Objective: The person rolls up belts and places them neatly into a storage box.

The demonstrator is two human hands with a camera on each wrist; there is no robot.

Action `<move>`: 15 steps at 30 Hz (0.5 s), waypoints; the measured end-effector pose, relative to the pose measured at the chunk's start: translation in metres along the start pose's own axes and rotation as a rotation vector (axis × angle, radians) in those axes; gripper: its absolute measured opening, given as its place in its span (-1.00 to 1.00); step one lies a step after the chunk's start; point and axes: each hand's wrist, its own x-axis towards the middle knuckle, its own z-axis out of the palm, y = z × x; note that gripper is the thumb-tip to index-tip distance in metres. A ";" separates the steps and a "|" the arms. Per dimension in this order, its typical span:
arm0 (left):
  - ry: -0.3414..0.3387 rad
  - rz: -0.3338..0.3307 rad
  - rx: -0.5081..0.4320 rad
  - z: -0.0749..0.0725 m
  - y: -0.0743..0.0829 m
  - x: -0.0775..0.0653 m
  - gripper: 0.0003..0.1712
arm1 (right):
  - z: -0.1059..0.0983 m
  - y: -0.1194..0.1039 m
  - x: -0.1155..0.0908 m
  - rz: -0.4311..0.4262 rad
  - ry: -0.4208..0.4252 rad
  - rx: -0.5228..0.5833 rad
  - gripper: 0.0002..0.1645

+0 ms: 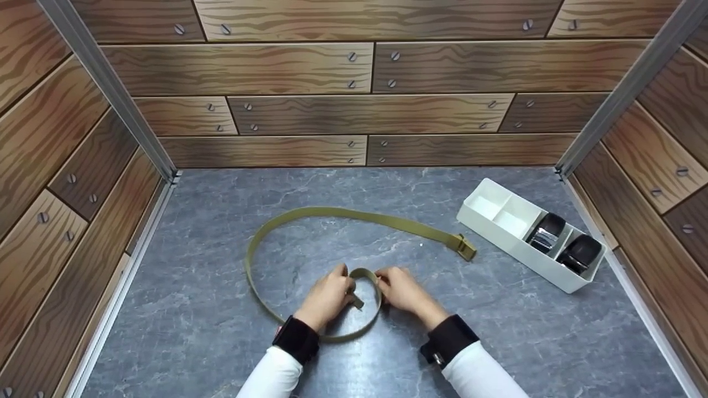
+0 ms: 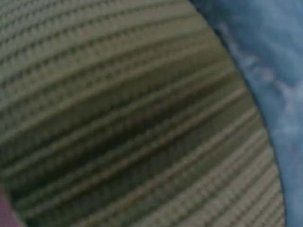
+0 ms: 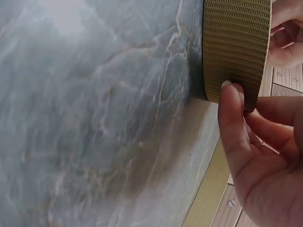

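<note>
An olive webbing belt stands on its edge in a wide curve, with its buckle lying at the right end. Near me the strap bends into a small loop, between both hands. My left hand grips the loop's left side, and the strap's short free end sticks out beside its fingers. With thumb and fingers, my right hand pinches the loop's right side; the right wrist view shows the thumb against the ribbed webbing. Close-up strap fills most of the left wrist view, hiding the left fingers.
A white divided box sits at the right, angled, with two dark coiled items, a black one and one with a shiny metal part. Wood-print panels wall in the grey marbled table at back and sides.
</note>
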 end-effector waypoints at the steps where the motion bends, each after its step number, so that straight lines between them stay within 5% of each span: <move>1: 0.007 -0.010 0.010 0.000 0.000 0.000 -0.75 | 0.001 0.000 0.000 -0.005 -0.008 0.018 -0.69; 8: 0.073 -0.117 0.098 0.004 0.004 0.000 -0.76 | 0.006 -0.006 -0.005 0.014 -0.090 0.159 -0.60; 15: 0.199 -0.143 0.163 0.011 0.005 0.000 -0.78 | 0.013 -0.011 -0.006 0.006 -0.068 0.145 -0.69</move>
